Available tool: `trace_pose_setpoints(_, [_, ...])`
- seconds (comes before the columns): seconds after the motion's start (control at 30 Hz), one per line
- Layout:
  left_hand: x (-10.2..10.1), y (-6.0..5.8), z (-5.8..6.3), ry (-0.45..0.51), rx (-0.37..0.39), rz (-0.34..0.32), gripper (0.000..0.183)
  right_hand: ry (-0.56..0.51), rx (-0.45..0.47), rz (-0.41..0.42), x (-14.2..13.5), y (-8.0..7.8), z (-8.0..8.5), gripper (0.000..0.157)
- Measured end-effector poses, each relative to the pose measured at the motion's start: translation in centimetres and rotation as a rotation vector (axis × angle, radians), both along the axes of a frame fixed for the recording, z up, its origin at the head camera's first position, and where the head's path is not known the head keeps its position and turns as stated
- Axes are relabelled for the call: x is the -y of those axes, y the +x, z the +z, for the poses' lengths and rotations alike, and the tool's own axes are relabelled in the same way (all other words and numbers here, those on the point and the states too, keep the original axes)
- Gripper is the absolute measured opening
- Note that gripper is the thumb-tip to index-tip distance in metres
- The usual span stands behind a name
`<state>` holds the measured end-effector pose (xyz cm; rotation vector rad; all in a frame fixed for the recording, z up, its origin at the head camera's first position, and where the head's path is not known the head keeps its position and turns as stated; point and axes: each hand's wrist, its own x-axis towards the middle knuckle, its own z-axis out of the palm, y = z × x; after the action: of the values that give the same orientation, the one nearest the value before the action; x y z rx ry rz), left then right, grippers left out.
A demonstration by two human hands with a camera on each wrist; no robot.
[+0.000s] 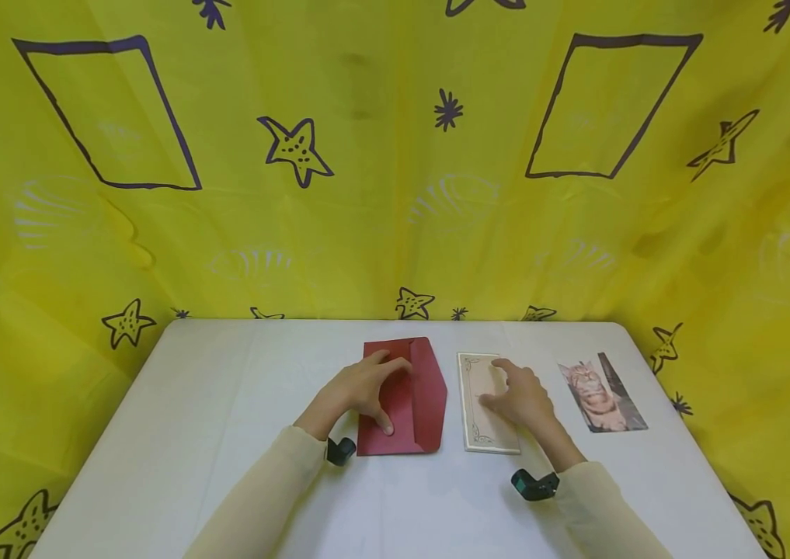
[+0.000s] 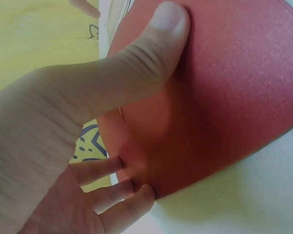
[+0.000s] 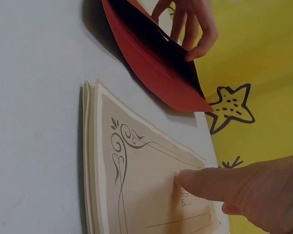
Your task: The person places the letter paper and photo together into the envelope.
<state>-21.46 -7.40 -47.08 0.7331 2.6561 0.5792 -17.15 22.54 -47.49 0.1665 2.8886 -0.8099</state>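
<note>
A red envelope (image 1: 384,415) lies on the white table with its pointed flap (image 1: 429,396) folded out to the right. My left hand (image 1: 370,384) spans it, thumb on the near part and fingertips toward the far edge. In the right wrist view, the mouth of the envelope (image 3: 151,63) gapes dark. To its right is a cream card (image 1: 488,419) with a scrollwork border and layered edges. My right hand (image 1: 523,396) reaches over the card, thumb at its printed face and index finger near its far end; the other fingers are mostly hidden.
A photo of an orange cat (image 1: 597,396) lies on the table right of my right hand. The white tabletop (image 1: 192,435) ends at a yellow curtain (image 1: 367,233) with drawn starfish, which hangs behind and along both sides.
</note>
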Motion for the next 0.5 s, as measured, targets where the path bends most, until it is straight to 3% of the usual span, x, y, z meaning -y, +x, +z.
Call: trace_pose_setpoints(0.5, [0.07, -0.02, 0.02, -0.002, 0.002, -0.002, 0.097, -0.009, -0.021, 0.000, 0.29, 0.10, -0.21, 0.066])
